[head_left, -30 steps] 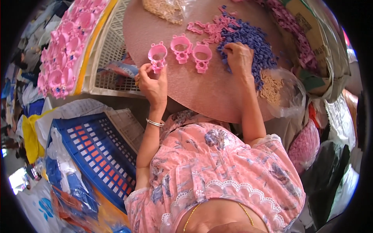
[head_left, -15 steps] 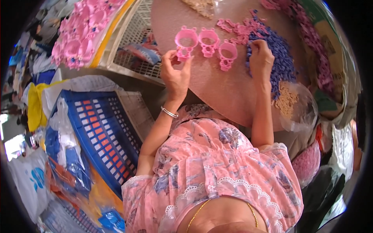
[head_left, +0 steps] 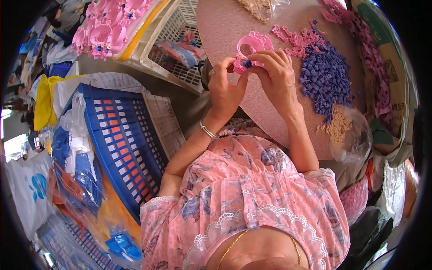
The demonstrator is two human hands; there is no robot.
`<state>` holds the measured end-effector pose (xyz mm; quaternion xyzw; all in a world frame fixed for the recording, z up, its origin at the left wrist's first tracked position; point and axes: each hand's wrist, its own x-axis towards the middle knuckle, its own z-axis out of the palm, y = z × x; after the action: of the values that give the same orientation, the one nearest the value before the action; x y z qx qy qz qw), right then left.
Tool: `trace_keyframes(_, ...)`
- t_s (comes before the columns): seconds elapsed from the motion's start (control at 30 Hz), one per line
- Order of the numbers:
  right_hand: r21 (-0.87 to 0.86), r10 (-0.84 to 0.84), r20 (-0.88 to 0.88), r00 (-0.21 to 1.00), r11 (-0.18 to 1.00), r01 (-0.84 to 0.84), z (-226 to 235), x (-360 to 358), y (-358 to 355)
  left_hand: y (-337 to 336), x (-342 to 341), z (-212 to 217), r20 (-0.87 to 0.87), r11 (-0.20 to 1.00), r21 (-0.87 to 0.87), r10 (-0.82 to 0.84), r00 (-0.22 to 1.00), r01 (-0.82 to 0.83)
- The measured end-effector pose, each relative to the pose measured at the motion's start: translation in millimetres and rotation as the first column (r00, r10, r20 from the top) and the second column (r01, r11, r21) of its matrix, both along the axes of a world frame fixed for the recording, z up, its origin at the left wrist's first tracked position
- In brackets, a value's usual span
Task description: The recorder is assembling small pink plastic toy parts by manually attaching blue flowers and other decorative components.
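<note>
My left hand (head_left: 226, 87) is closed, thumb and fingers pinching the lower end of a pink plastic ring-shaped piece (head_left: 240, 50) with small ears. My right hand (head_left: 278, 77) meets it from the right, its thumb and forefinger pressed on a small dark-blue plastic piece (head_left: 247, 64) that sits against the pink one. Behind my right fingers more pink ring (head_left: 265, 40) shows in part; how many pieces are there is hidden. To the right, a heap of small blue plastic pieces (head_left: 325, 76) lies on the round brownish table (head_left: 288, 128), with a tangle of small pink parts (head_left: 294, 40) beside it.
Beige bits (head_left: 338, 126) spill from a clear bag at the table's right edge. Left of the table stands a white crate (head_left: 168, 74), with pink ring pieces (head_left: 105, 33) piled on a tray beyond. A blue basket (head_left: 119, 139) leans near my left arm.
My right hand has moved left from the blue heap to my left hand, bringing a small blue piece to the pink ring. The view has shifted slightly.
</note>
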<state>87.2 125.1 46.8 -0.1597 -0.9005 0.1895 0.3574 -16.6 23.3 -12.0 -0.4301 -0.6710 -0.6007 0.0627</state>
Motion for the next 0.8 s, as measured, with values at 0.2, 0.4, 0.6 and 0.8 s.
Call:
trace_keyframes(0.2,0.002,0.024,0.081,0.996,1.0,-0.024,2.3,0.5,0.1,-2.3,0.1,-0.2,-0.068,1.0,-0.011,0.001,0.998,-0.002)
trace_keyframes(0.4,0.022,-0.015,0.087,0.996,1.0,0.013,0.9,-1.5,1.1,-3.3,1.6,-1.4,-0.06,0.999,-0.008,-0.039,0.997,0.039)
trace_keyframes(0.6,-0.01,-0.039,0.048,0.998,0.999,0.039,4.3,1.2,3.1,-4.7,2.1,-3.3,-0.034,0.999,-0.003,-0.044,0.998,0.044)
trace_keyframes(0.8,0.012,-0.009,0.098,0.995,1.0,0.007,5.0,4.1,3.3,-5.7,3.1,-5.8,-0.023,0.998,0.039,-0.046,0.999,0.047)
